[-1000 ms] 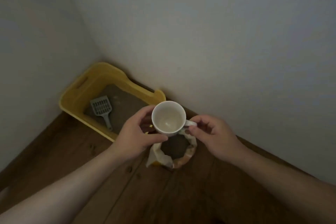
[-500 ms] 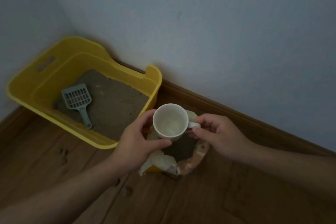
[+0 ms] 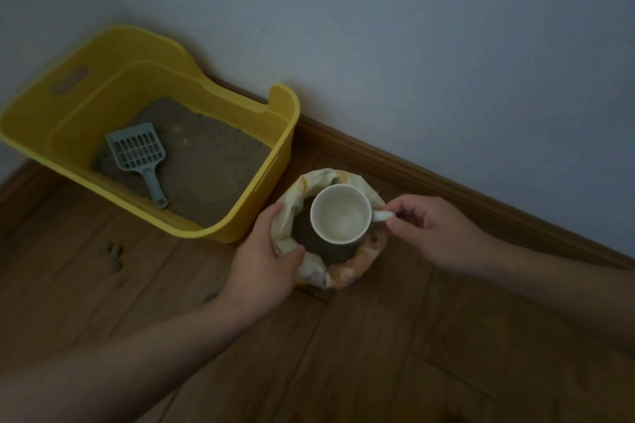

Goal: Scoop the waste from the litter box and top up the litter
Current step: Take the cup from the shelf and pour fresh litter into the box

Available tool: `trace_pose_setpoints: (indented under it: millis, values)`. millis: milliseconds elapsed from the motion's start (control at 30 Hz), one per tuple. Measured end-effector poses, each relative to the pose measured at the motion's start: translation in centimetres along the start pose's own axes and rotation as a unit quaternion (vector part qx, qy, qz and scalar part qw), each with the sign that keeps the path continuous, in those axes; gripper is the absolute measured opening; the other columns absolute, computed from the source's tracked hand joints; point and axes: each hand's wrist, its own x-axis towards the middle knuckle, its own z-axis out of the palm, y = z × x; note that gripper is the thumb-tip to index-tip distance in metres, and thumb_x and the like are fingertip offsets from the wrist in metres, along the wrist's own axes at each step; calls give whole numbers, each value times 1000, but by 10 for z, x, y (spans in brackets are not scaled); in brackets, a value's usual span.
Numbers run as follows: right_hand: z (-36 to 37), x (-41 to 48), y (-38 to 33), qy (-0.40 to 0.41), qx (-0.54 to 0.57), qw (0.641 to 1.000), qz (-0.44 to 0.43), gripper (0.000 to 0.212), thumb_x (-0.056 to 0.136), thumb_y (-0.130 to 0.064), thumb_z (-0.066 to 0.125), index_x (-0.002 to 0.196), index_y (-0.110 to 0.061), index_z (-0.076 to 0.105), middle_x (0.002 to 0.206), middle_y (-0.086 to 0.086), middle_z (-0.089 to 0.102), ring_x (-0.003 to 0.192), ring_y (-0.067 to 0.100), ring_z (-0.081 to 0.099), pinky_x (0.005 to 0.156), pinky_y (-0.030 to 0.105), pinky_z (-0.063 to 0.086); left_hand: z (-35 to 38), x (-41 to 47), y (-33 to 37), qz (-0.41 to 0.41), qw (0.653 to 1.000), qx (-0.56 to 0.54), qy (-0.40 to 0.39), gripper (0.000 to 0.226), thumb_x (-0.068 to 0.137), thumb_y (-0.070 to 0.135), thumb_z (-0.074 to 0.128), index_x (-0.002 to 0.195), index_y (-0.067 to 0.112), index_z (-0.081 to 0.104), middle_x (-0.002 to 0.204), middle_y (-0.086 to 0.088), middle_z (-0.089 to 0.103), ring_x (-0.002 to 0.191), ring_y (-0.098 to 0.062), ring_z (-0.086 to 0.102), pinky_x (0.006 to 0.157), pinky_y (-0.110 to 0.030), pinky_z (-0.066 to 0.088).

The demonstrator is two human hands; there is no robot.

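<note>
Right hand pinches handle of our empty white ceramic mug, poised over open yellow-patterned litter bag | left hand grips bag rim, steadying mouth | yellow plastic litter box just beside, for topping up.

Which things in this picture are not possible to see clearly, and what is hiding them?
- Head view: how deep the litter goes in the bag; the white cup covers most of its opening.
- Small lumps on the floor: too dark and blurred to identify.
- Right hand fingertips hide most of the cup handle.
- Left hand covers the bag's left rim.
- Both forearms are cut off by the frame edges.
</note>
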Motion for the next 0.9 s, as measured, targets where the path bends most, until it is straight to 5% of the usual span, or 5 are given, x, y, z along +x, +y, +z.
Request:
trace_pose_setpoints:
  millis: [233, 367, 633, 767, 900]
  values:
    - [8, 14, -1, -5, -29, 999, -19, 11, 96, -27, 61, 96, -37, 67, 85, -13, 67, 77, -3, 61, 60, 14, 47, -6, 3, -5, -12, 995, -94, -29, 71, 85, 12, 72, 142, 38, 39, 139, 14, 48, 117, -11, 56, 92, -34, 56]
    - [12, 23, -4, -18, -59, 998, -34, 5, 94, -31, 64, 93, -34, 67, 87, -14, 64, 77, -4, 59, 63, 16, 45, -5, 4, -6, -18, 991, -126, -39, 70, 86, 7, 70, 139, 41, 41, 140, 11, 49, 117, -14, 58, 91, -40, 56]
    - [23, 20, -15, -42, -188, 977, -87, 4, 93, -36, 62, 97, -35, 64, 129, -16, 48, 104, 3, 56, 90, 26, 53, -7, 6, -13, -28, 985, -159, -54, 72, 86, 7, 69, 141, 42, 39, 139, 12, 49, 115, -15, 59, 88, -41, 58]
    - [37, 17, -20, -44, -278, 954, -103, 17, 97, -40, 54, 100, -29, 66, 141, -11, 36, 96, 7, 53, 83, 25, 48, -7, 7, -14, -25, 983, -175, -53, 71, 86, 6, 68, 143, 38, 39, 131, 14, 54, 102, -11, 66, 79, -34, 60]
    - [46, 22, -25, -31, -326, 939, -106, 19, 97, -40, 56, 103, -25, 67, 132, -7, 41, 89, 9, 51, 76, 25, 48, -7, 8, -14, -24, 980, -189, -61, 70, 87, 6, 68, 142, 39, 39, 125, 18, 56, 94, -4, 68, 69, -26, 59]
